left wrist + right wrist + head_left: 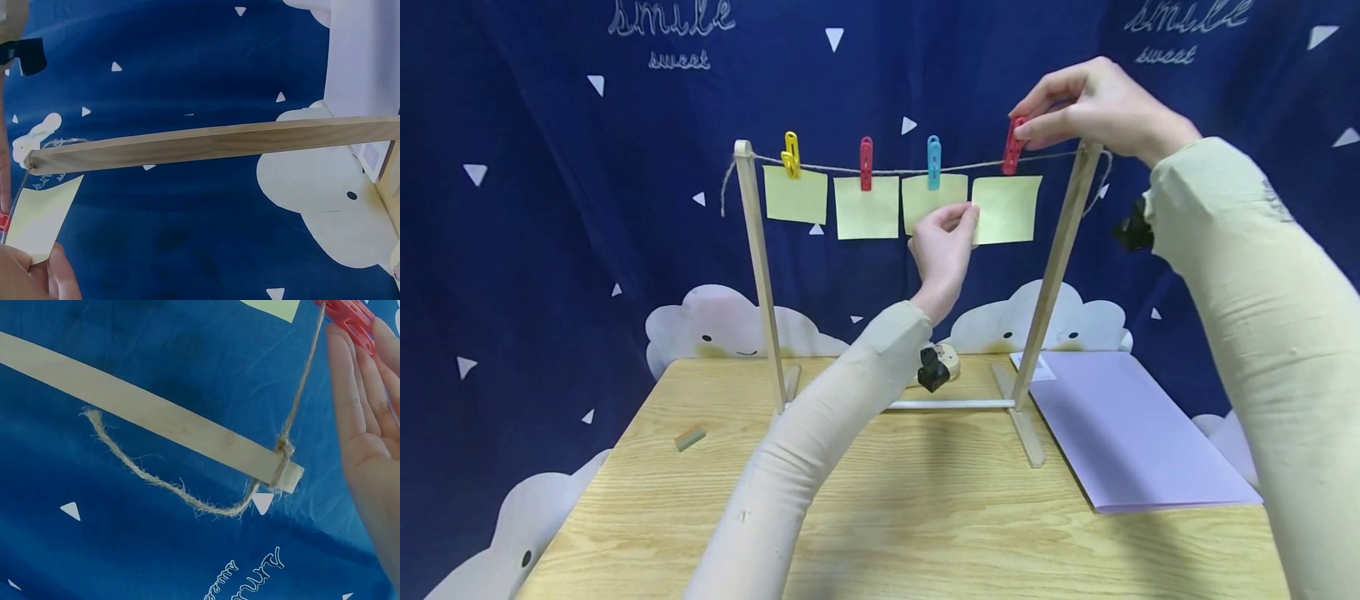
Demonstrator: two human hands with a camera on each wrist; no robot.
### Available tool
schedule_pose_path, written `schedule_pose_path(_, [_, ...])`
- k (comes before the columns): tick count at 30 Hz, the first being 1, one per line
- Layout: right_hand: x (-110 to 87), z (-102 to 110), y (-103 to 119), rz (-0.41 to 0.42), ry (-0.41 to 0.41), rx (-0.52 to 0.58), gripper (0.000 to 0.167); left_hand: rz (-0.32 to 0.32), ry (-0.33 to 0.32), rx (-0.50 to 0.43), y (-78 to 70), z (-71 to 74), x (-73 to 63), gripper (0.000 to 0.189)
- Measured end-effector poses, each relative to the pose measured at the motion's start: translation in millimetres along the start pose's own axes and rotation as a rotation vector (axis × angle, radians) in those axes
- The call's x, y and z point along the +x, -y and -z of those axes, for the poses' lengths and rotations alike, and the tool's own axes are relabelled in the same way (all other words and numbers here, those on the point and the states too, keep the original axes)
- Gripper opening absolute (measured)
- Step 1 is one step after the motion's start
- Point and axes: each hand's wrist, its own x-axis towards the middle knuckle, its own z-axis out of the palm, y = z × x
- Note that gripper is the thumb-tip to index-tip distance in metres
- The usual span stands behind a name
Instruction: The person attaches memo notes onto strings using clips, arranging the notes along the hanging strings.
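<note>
A twine line (pixel 895 171) runs between two wooden posts. My right hand (pixel 1101 104) pinches a red clothespin (pixel 1013 146) at the twine's right part, and the same clothespin (pixel 353 319) shows between thumb and fingers in the right wrist view. Just beneath it is the rightmost pale yellow paper (pixel 1006 208); whether the clothespin has bitten onto it cannot be made out. With thumb and fingers my left hand (pixel 946 246) pinches that paper's left edge, also seen in the left wrist view, where the paper (pixel 44 215) is tilted. My left hand partly covers the neighbouring paper (pixel 917 200).
Other papers hang from a yellow clothespin (pixel 791 156), another red clothespin (pixel 867 164) and a blue clothespin (pixel 934 163). The right post (pixel 1052 283) stands near a purple folder (pixel 1142 433) on the wooden table (pixel 895 508). A small block (pixel 689 437) lies at left.
</note>
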Motion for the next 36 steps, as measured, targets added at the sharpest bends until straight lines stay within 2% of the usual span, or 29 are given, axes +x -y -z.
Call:
schedule_pose_path(8, [-0.9, -1.4, -2.1, 0.031, 0.0, 0.059, 0.036, 0.007, 0.009, 0.0, 3.2, -1.9, 2.6, 0.019])
schedule_pose_path(25, [-4.1, 1.2, -2.5, 0.008, -0.003, -0.005, 0.039, 0.012, -0.002, -0.034, 1.5, -7.5, 2.2, 0.018])
schedule_pose_path(30, [-2.8, -0.1, -4.2, 0.024, -0.003, -0.009, 0.037, 0.006, -0.003, -0.074, 0.3, -8.6, 2.6, 0.017])
schedule_pose_path(36, [-2.5, -2.2, -2.6, 0.052, 0.009, 0.017, 0.036, 0.009, 0.001, -0.07, -1.0, -7.9, 2.2, 0.017])
